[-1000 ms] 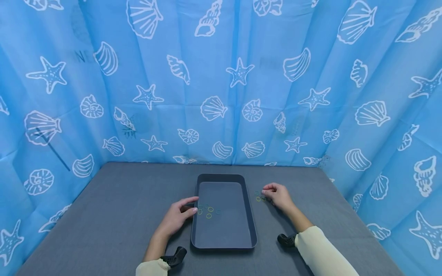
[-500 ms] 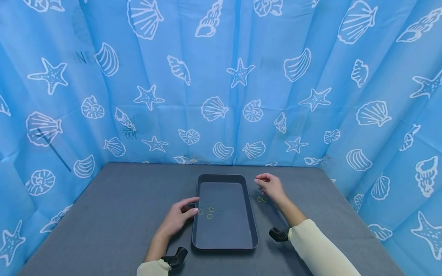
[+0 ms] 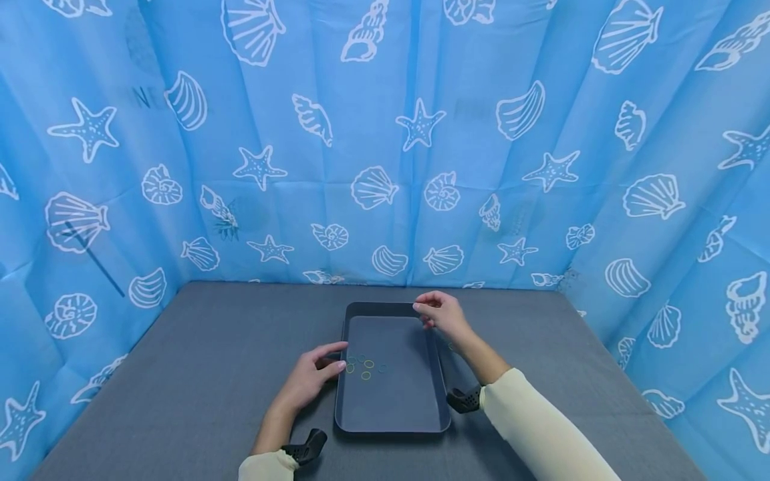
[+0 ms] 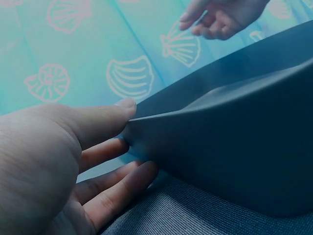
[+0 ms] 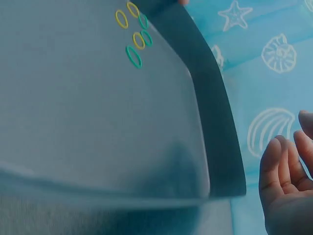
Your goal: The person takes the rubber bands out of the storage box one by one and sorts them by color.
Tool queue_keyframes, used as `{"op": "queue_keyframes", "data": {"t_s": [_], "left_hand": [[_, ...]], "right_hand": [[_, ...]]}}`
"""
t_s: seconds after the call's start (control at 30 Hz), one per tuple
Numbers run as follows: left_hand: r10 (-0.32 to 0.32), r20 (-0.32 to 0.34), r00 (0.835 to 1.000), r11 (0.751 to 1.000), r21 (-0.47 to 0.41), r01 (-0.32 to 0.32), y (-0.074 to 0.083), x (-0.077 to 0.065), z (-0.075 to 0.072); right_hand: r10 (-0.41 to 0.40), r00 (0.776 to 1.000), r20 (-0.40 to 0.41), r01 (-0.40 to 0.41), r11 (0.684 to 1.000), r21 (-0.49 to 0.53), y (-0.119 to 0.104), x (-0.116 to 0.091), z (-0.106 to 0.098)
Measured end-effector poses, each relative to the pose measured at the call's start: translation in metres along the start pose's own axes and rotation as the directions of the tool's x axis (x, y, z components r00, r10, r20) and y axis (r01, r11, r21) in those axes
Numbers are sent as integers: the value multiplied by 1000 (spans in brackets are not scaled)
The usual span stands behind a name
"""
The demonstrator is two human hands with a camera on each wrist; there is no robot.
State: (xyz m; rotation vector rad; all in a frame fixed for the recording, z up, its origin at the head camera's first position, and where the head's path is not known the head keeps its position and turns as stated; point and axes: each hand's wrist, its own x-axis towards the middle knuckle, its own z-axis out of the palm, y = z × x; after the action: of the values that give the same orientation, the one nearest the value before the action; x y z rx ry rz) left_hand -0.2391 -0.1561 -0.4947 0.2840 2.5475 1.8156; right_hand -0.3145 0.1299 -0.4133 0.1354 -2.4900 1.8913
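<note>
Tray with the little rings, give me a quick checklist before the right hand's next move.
1. Tray flat on the table: ok.
2. Left hand touching the tray's left rim: ok.
3. Right hand raised near the tray's far right corner: ok.
4. Right hand holding a ring: cannot tell, too small and blurred.
5. All rings inside: not ok; three yellow and three green rings show inside, but a yellow ring lies right of the tray.

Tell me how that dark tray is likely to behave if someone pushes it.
The dark tray is probably stiff: its walls show no sag. It seems unlikely to tip, being broad, low and flat on the table. The small rings lying inside may slide about if the push is sudden.
</note>
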Motion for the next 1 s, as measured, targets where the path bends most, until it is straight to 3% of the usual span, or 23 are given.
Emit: {"op": "queue_keyframes", "data": {"t_s": [0.2, 0.37, 0.73, 1.0], "left_hand": [[5, 0, 1000, 1000, 14, -5, 1, -1, 1], [0, -5, 1000, 1000, 8, 0, 1, -1, 1], [-19, -8, 1000, 1000, 7, 19, 2, 0, 1], [-12, -1, 1000, 1000, 9, 12, 1, 1, 1]], "right_hand": [[10, 997, 81, -9, 1000, -8, -3, 1, 17], [7, 983, 183, 7, 997, -72, -1, 1, 28], [-14, 925, 380, 85, 982, -169, 2, -3, 48], [27, 875, 484, 117, 957, -266, 7, -4, 58]]}}
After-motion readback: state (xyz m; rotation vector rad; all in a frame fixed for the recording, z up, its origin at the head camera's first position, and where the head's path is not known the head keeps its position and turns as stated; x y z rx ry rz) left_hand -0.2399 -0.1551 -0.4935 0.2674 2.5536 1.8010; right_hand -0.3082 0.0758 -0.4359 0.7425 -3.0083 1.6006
